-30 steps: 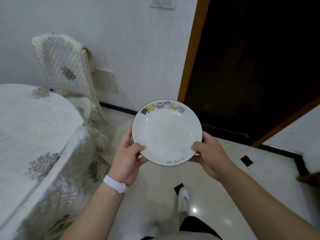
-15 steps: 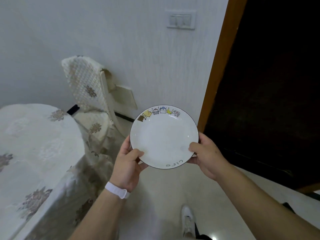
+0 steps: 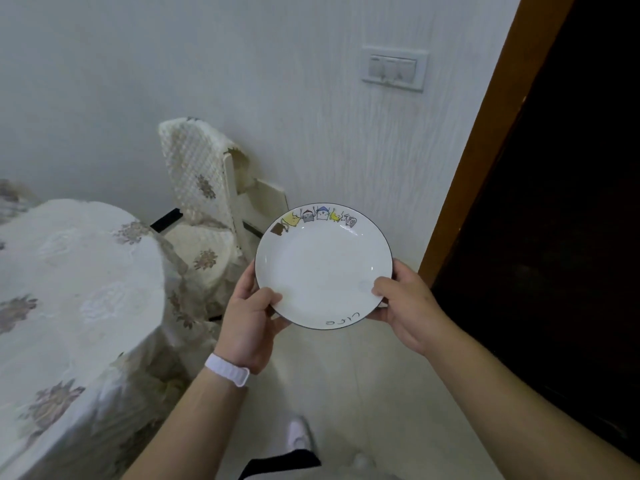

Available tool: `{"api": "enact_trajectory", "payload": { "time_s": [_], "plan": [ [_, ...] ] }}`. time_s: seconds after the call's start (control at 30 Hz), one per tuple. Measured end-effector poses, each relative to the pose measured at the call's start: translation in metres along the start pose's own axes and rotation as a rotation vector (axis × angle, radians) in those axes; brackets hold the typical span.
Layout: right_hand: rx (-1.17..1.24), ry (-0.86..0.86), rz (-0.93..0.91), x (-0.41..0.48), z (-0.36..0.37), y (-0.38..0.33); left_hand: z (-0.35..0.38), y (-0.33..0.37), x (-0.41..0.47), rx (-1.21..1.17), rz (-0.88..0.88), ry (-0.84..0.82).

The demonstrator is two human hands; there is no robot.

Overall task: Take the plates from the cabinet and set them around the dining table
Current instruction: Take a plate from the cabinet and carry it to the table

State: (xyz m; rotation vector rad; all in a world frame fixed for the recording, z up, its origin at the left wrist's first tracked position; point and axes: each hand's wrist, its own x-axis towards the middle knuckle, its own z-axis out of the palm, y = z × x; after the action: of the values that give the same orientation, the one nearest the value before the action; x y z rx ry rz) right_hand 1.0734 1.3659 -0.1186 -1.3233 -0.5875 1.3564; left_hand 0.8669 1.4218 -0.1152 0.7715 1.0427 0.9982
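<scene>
Holding white plate (image 3: 322, 271), dark rim, cartoon border | left grip (image 3: 247, 323), right grip (image 3: 405, 306) pinching its sides

I see a covered chair (image 3: 197, 209) against the white textured wall (image 3: 311, 133). Left of the chair stands the dining table (image 3: 69, 271) under a flowered cloth. Right of the chair come a switch panel (image 3: 393, 68), a brown door frame (image 3: 481, 150) and a dark doorway (image 3: 571, 202). The floor (image 3: 363, 375) before the chair is pale.

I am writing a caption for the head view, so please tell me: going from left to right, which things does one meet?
dining table → covered chair → left hand → plate → right hand → dark doorway
</scene>
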Motion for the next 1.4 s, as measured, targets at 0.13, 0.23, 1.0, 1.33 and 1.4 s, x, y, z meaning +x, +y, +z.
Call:
{"api": "enact_trajectory", "payload": {
  "time_s": [0.13, 0.23, 1.0, 1.33, 1.4],
  "plan": [
    [-0.027, -0.041, 0.023, 0.026, 0.008, -0.01, -0.003, 0.004, 0.019, -0.055, 0.018, 0.031],
    [-0.051, -0.059, 0.016, 0.053, 0.02, -0.023, -0.007, 0.013, 0.042, -0.101, 0.022, 0.052],
    [-0.2, -0.161, 0.004, 0.325, 0.188, -0.104, -0.083, 0.149, 0.3, -0.267, 0.036, 0.119],
    [-0.291, -0.323, 0.066, 0.435, 0.247, -0.121, -0.118, 0.172, 0.383, -0.262, 0.079, 0.31],
    [-0.284, -0.381, 0.075, 0.462, 0.262, -0.127, -0.122, 0.181, 0.401, -0.24, 0.093, 0.37]
  ]
}}
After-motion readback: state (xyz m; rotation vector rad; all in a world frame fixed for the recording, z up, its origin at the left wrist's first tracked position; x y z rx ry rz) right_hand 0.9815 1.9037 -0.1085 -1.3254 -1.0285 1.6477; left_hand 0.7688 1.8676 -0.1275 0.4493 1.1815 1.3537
